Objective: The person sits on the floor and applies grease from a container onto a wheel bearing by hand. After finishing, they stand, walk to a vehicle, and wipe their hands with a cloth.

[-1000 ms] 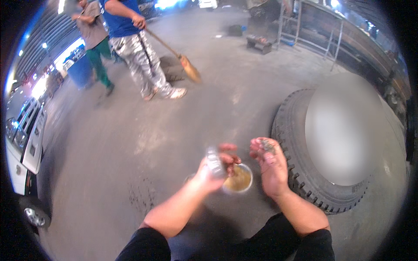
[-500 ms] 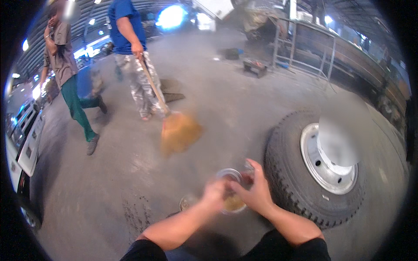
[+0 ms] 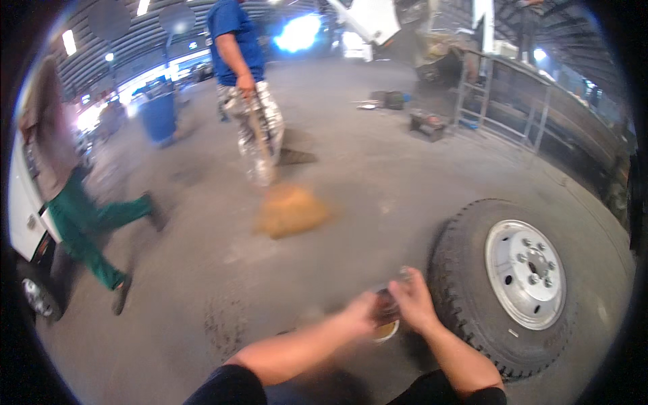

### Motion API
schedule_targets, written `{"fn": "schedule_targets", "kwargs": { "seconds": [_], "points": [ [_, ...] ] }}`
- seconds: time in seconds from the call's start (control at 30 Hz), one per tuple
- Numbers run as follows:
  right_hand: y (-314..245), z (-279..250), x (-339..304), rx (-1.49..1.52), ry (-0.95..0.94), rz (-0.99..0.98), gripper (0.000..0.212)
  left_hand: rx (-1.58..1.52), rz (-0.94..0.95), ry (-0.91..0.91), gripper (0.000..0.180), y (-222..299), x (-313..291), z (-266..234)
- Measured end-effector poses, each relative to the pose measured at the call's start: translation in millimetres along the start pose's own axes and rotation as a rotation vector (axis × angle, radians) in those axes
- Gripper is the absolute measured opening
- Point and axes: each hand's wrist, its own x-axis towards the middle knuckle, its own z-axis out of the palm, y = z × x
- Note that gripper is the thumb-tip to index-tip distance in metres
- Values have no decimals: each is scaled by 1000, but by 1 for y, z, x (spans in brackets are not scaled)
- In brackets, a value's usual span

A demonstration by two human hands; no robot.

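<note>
My left hand (image 3: 364,312), smeared by motion, is closed around the near side of a dark, round metal-looking part (image 3: 386,306). My right hand (image 3: 416,302) grips the same part from the other side, thumb against it. Something small and shiny shows at my right fingertips, too blurred to name. Just beneath my hands is a round tub (image 3: 387,331) with a pale rim and yellowish-brown contents, mostly hidden by them. A big truck wheel (image 3: 451,297) with a silver rim leans upright close to my right hand.
Ahead, a person in a blue shirt (image 3: 236,40) holds a broom (image 3: 293,212) on the concrete floor. Another in green trousers (image 3: 84,219) walks at left beside a white vehicle (image 3: 25,202). Farther off are a blue drum (image 3: 158,118), a dark box (image 3: 427,125) and a metal frame (image 3: 472,98).
My view has swung a little left. Both hands have come closer together over the tub, which they cover more. The broom has swept sideways, and the person in green trousers has stepped nearer.
</note>
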Motion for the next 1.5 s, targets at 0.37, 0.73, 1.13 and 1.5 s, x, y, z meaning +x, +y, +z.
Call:
{"fn": "schedule_targets", "kwargs": {
  "seconds": [0.37,0.73,1.13,1.5],
  "points": [
    [-22,-6,-5,54,-98,-212,50,678,535,-306,45,-2,22,-25],
    [-39,11,-14,244,-140,-179,87,254,520,-113,27,20,-48,31],
    [-37,-14,3,-378,-21,-480,105,553,755,35,20,17,-52,43],
    [-41,5,17,269,139,-21,71,1182,997,50,21,7,-54,50]
  ]
}}
